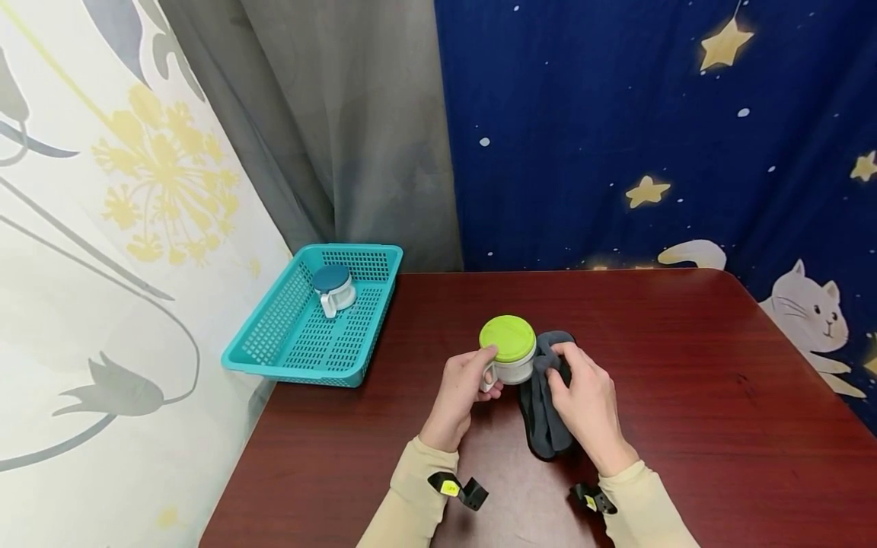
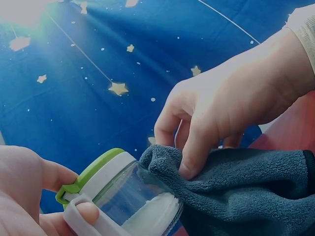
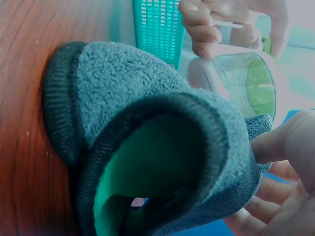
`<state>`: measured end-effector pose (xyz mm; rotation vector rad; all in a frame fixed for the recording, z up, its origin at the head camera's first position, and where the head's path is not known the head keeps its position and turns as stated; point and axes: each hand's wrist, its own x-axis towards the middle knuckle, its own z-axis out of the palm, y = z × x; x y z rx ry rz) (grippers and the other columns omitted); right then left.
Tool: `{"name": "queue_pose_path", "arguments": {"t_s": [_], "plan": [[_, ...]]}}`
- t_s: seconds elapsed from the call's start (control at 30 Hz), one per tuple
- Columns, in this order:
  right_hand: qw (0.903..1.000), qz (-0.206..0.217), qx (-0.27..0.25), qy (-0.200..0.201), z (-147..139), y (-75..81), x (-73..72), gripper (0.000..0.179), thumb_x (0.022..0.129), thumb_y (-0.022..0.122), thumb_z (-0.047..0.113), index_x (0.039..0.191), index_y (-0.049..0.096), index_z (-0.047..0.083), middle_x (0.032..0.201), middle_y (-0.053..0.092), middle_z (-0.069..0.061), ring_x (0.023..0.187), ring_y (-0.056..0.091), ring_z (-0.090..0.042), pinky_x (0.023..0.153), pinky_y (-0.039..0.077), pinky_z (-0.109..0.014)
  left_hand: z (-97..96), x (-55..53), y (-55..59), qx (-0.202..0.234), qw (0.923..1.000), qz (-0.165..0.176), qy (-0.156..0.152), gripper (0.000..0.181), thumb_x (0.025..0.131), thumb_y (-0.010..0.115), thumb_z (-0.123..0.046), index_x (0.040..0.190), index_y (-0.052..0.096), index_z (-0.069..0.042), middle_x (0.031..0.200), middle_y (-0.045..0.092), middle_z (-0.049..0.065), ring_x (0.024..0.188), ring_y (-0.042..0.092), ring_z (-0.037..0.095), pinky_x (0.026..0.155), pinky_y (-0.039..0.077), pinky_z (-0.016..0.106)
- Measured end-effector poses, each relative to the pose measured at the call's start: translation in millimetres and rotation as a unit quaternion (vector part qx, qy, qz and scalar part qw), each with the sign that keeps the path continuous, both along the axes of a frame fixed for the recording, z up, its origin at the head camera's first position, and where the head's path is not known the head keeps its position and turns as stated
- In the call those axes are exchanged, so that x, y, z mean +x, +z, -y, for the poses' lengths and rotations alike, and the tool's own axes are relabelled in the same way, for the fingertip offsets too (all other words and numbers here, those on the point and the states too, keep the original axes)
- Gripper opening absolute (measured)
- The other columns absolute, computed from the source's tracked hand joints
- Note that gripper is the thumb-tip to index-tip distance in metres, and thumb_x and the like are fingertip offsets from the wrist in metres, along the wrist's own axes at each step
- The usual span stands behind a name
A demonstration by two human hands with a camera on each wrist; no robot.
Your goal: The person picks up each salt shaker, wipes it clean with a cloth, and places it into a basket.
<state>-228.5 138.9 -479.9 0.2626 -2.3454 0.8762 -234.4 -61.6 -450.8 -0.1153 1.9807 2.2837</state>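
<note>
In my left hand (image 1: 466,388) is a clear jar (image 2: 142,196) with a green flip lid (image 1: 508,338) and a white handle; the fingers and thumb grip it by the handle. White contents show through the jar's wall, lying to one side as it tilts. My right hand (image 1: 589,396) pinches a folded dark grey cloth (image 1: 546,418) with black edging between thumb and fingers. The cloth touches or nearly touches the jar's side in the left wrist view. In the right wrist view the cloth (image 3: 133,69) loops open toward the camera, partly hiding the jar.
A turquoise basket (image 1: 311,373) stands at the back left of the dark red table (image 1: 685,365). Inside it lies a similar jar (image 1: 334,289) with a blue lid. A patterned wall borders the left side, and grey and blue curtains hang behind.
</note>
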Motion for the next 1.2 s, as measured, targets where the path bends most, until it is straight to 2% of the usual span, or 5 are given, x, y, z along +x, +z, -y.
{"name": "queue_pose_path", "arguments": {"t_s": [0.27, 0.53, 0.83, 1.03, 1.2], "plan": [[0.9997, -0.010, -0.019, 0.013, -3, 6.5, 2.1, 0.031, 0.084, 0.076, 0.005, 0.110, 0.066, 0.017, 0.104, 0.069, -0.002, 0.086, 0.068, -0.026, 0.073, 0.053, -0.046, -0.4, 0.8, 0.8, -0.005, 1.0000, 0.001, -0.004, 0.052, 0.093, 0.067, -0.036, 0.060, 0.047, -0.001, 0.060, 0.059, 0.015, 0.051, 0.059, 0.019, 0.050, 0.049, 0.025], [0.9980, -0.035, -0.046, 0.026, -11, 26.3, 4.9, 0.030, 0.085, 0.077, 0.005, 0.109, 0.068, 0.020, 0.100, 0.068, 0.005, 0.078, 0.059, -0.013, 0.070, 0.044, -0.028, -2.8, 4.3, 1.2, -0.019, 0.9997, -0.007, -0.015, 0.050, 0.092, 0.067, -0.035, 0.059, 0.047, -0.003, 0.058, 0.057, 0.014, 0.050, 0.059, 0.019, 0.049, 0.047, 0.026], [0.9951, -0.016, -0.081, 0.054, -20, 53.8, 7.1, 0.030, 0.090, 0.075, 0.009, 0.114, 0.067, 0.026, 0.104, 0.069, 0.006, 0.081, 0.062, -0.009, 0.070, 0.046, -0.019, -4.3, 8.7, 4.1, -0.043, 0.9985, -0.016, -0.030, 0.054, 0.093, 0.065, -0.040, 0.058, 0.045, -0.004, 0.057, 0.056, 0.012, 0.051, 0.059, 0.019, 0.050, 0.046, 0.025], [0.9937, 0.001, -0.088, 0.070, -22, 60.4, 5.1, 0.031, 0.092, 0.073, 0.011, 0.117, 0.067, 0.028, 0.108, 0.069, 0.006, 0.085, 0.065, -0.010, 0.073, 0.047, -0.018, -3.4, 13.1, 9.2, -0.047, 0.9983, -0.024, -0.027, 0.056, 0.093, 0.065, -0.040, 0.060, 0.044, 0.000, 0.057, 0.055, 0.013, 0.052, 0.057, 0.019, 0.051, 0.046, 0.025], [0.9909, 0.027, -0.107, 0.078, -24, 62.9, 2.9, 0.031, 0.095, 0.070, 0.011, 0.121, 0.066, 0.027, 0.111, 0.069, 0.004, 0.090, 0.066, -0.013, 0.072, 0.048, -0.016, -2.1, 16.5, 13.1, -0.042, 0.9983, -0.023, -0.033, 0.053, 0.093, 0.066, -0.041, 0.062, 0.050, 0.000, 0.060, 0.058, 0.016, 0.051, 0.056, 0.019, 0.051, 0.046, 0.024]]}}
